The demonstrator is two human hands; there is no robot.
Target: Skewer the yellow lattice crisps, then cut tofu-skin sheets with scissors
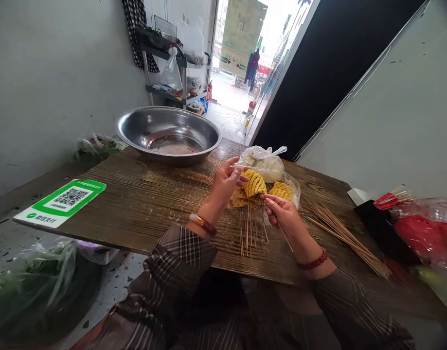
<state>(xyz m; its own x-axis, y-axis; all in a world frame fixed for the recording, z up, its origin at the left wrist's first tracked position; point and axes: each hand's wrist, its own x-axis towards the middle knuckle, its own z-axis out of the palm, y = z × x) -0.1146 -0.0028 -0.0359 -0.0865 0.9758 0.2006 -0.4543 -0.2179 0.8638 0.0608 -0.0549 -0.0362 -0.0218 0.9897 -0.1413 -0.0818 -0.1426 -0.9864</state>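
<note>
My left hand point(226, 182) is at the left edge of a yellow, ridged food piece point(255, 183), its fingers curved round that side. My right hand point(282, 214) pinches a thin wooden skewer point(284, 236) whose upper end meets the piece's lower right edge. Below, several skewers point(247, 233) stick out towards me from yellow pieces lying on the wooden table point(153, 204). Just right of these, more yellow pieces point(281, 191) sit in a clear plastic bag. A tied bag of pale round food point(269, 166) rests behind them.
A wide metal basin point(168, 151) stands at the table's back left. Loose skewers point(349, 238) lie to the right, beside a black box point(382, 228) and red packages point(423, 233). A green QR-code card point(62, 200) is at the left edge; bagged greens point(44, 277) are below.
</note>
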